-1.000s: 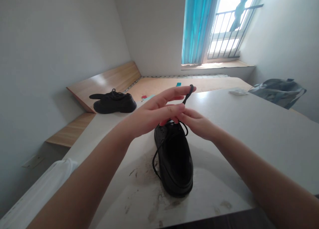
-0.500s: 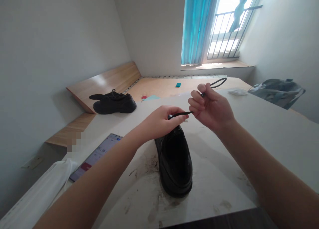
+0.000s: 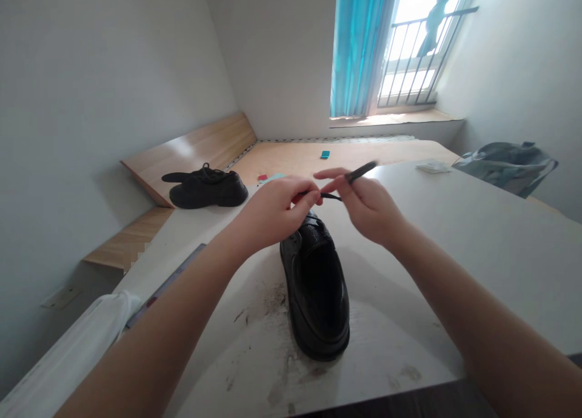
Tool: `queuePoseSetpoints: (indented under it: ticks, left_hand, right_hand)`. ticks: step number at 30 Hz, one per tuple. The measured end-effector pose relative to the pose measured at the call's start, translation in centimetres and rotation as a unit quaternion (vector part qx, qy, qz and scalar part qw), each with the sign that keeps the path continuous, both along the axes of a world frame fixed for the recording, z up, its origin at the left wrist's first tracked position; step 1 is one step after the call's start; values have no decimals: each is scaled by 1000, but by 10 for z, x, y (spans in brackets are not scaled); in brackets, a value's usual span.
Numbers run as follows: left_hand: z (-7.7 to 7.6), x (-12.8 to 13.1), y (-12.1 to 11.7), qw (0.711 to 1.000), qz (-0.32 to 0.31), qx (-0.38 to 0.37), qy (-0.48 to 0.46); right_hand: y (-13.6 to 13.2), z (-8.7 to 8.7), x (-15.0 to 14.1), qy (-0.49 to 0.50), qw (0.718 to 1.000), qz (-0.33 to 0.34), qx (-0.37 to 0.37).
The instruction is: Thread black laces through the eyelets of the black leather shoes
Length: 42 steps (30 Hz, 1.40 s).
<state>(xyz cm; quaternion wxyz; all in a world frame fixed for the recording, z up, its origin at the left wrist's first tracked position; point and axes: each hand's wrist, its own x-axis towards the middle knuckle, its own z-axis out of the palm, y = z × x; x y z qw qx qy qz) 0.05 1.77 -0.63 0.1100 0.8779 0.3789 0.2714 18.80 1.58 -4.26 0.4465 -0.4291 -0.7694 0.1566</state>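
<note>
Hands are held close together just above the laced end of a black leather shoe (image 3: 316,290), with a black lace (image 3: 330,195) pinched between them. The left hand (image 3: 273,215) is clamped on the lace near the shoe's upper, and the right hand (image 3: 370,212) grips it further along, where a thick black tip (image 3: 361,171) sticks out past the fingers. The shoe is set upright on a white bench (image 3: 454,254), with dark stains (image 3: 276,300) marked beside it. Beyond the shoe, a second black shoe (image 3: 207,190) is seen to the left, and a sheet of paper (image 3: 431,167) is laid further right. A grey-blue bag (image 3: 507,169) is placed past the bench's far right side. A tablet (image 3: 168,278) is partly covered by the left forearm, to the left of the shoe.
</note>
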Motion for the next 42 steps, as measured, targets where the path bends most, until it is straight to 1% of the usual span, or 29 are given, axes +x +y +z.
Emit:
queuePoseSetpoints:
  ticks: [2, 3, 4, 5, 6, 8, 9, 10, 11, 12, 14, 17, 20, 22, 23, 24, 27, 28, 29, 31, 33, 38, 42]
  left_hand:
    - [-6, -1, 6, 998, -16, 33, 50]
    - [-9, -2, 9, 997, -21, 31, 71]
    - [-12, -4, 13, 996, -22, 20, 85]
    - [-15, -6, 17, 996, -23, 6, 91]
    - [-17, -8, 20, 996, -23, -9, 87]
    - [-21, -10, 26, 997, -20, -31, 66]
    - [-22, -10, 27, 998, -20, -40, 54]
    - [-24, -10, 28, 998, -20, -50, 43]
    - [-26, -8, 28, 997, -20, -63, 33]
    - [-27, -6, 27, 996, -23, -78, 24]
    - [-31, -1, 24, 993, -35, -113, 3]
    - [-36, 6, 19, 987, -53, -152, -16]
    - [-39, 11, 17, 989, -44, -140, -19]
    - [-42, 13, 18, 990, -25, -132, -45]
    - [-44, 13, 19, 988, -20, -137, -67]
    - [-45, 14, 21, 984, -19, -150, -91]
    - [-53, 16, 24, 967, -25, -199, -159]
    - [-55, 17, 25, 960, -26, -213, -179]
    - [-57, 17, 26, 954, -26, -226, -195]
    - [-59, 18, 26, 944, -29, -247, -216]
    - [-60, 19, 25, 939, -41, -261, -222]
    - [-57, 20, 21, 935, -85, -279, -200]
    - [-57, 22, 21, 938, -101, -273, -190]
  right_hand:
    - [-1, -3, -3, -153, 987, -42, -17]
    - [0, -4, -4, -199, 977, -60, -38]
    - [2, -5, -4, -215, 972, -73, -62]
    - [4, -5, -3, -197, 974, -78, -85]
    - [6, -5, -2, -150, 980, -67, -110]
    - [11, -5, 0, 6, 988, -10, -151]
    - [13, -4, 1, 95, 981, 30, -165]
    - [14, -3, 2, 177, 967, 65, -171]
    - [14, -2, 3, 242, 951, 89, -170]
    - [13, 1, 4, 286, 938, 101, -168]
    - [10, 7, 7, 318, 926, 104, -175]
    - [4, 16, 12, 296, 927, 112, -201]
    - [2, 19, 13, 298, 926, 115, -203]
    - [5, 15, 11, 297, 924, 118, -209]
    - [7, 12, 8, 288, 926, 112, -216]
    - [9, 7, 6, 259, 936, 92, -221]
    - [17, -7, 0, 105, 975, -9, -196]
    - [19, -11, -1, 55, 981, -29, -182]
    - [20, -14, -2, 18, 984, -35, -172]
    - [21, -17, -1, -18, 984, -26, -173]
    - [21, -16, 1, -49, 981, -31, -183]
    - [19, -11, 5, -122, 969, -92, -196]
    - [19, -9, 6, -149, 963, -122, -189]
